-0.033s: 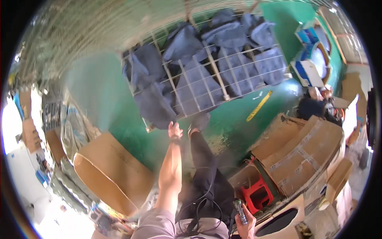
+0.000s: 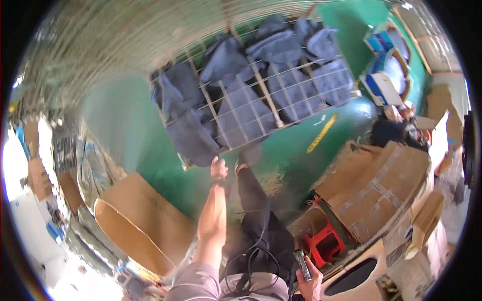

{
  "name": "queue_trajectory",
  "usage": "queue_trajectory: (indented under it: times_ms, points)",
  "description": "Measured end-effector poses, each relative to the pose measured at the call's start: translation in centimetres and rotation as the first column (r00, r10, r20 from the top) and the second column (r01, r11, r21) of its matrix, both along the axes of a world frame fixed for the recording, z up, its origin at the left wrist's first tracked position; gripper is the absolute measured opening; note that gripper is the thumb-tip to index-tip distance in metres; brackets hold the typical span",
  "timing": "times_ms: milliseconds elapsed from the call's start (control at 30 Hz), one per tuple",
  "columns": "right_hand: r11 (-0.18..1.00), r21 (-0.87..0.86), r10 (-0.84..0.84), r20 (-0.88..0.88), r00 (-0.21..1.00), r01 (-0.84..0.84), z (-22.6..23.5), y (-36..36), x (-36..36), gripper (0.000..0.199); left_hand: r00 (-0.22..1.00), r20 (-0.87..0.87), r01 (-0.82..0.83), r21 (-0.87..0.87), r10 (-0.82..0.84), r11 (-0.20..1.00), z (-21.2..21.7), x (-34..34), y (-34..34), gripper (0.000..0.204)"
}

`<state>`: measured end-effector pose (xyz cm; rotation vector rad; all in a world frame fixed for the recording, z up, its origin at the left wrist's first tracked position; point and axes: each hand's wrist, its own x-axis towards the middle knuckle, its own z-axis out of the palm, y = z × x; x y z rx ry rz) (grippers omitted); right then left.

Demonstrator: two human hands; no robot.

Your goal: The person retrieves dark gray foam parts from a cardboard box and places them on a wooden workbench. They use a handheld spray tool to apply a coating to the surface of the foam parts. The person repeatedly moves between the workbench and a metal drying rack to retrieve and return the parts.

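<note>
My left hand [image 2: 219, 168] reaches forward with its fingers apart, close to the near edge of a metal wire rack [image 2: 279, 123]. Nothing shows in it, and whether a fingertip touches the rack or the cloth is unclear. Several pieces of dark blue cloth [image 2: 246, 113] lie across and hang over the rack's bars. Low in the picture, beside my hip, my right hand [image 2: 312, 284] is closed around a small, narrow black and silver device [image 2: 303, 265], too small to name surely.
A tall open cardboard box [image 2: 145, 218] stands to the left. On the right are flattened cardboard boxes [image 2: 376, 188] and a red plastic stool [image 2: 324, 243]. A yellow strip [image 2: 321, 133] lies on the green floor [image 2: 296, 173]. Blue and white boxes [image 2: 381, 90] stand far right.
The view has shifted slightly, so the rack and cloth appear a little lower and farther left. My left hand stays near the rack's edge; my right hand keeps hold of the device.
</note>
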<state>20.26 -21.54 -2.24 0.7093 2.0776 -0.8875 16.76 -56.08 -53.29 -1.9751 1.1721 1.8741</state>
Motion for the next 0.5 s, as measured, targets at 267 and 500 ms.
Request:
queue_trajectory:
  times_ms: [267, 500]
  points:
    - [0.950, 0.045, -0.265, -0.403, 0.876, 0.308, 8.6, 7.9, 10.5, 0.050, 0.742, -0.310, 0.649, 0.110, -0.594, 0.753, 12.9, -1.5, 6.2, 0.046]
    - [0.756, 0.163, -0.351, -0.717, 0.603, 0.634, 14.3, 18.6, 20.1, 0.047, 0.109, -0.309, 0.978, -0.138, -0.945, 0.158, 22.2, -7.9, 20.3, 0.037]
